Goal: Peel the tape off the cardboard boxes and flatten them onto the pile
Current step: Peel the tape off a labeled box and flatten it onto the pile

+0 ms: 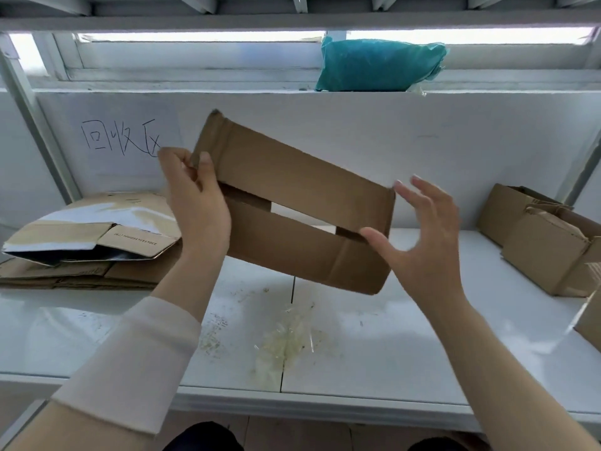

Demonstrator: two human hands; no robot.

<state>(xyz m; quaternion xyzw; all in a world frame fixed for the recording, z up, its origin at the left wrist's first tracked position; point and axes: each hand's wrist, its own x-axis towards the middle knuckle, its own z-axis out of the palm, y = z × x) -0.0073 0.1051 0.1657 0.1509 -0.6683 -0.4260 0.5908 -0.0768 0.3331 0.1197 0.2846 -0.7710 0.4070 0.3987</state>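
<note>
View from a person's head, looking down over two outstretched arms at a white table. Nearest, at 6 o'clock, a crumpled strip of clear tape lies on the table, seemingly peeled off already. Above it, at the centre, a brown cardboard box is held in the air, tilted down to the right. Its flaps are parted, so the wall shows through the gap, and no tape is visible on it. The left hand grips the box's left end, fingers curled round the edge. The right hand is spread open at the box's right end; whether its thumb touches cannot be told. At 9 o'clock lies the pile of flattened cardboard, waiting for this box, which looks nearly collapsed. At 3 o'clock stand other boxes, not yet flattened, so more work is left. Farther off are handwriting on the wall at 10 o'clock and a teal bag on a ledge at 1 o'clock.
</note>
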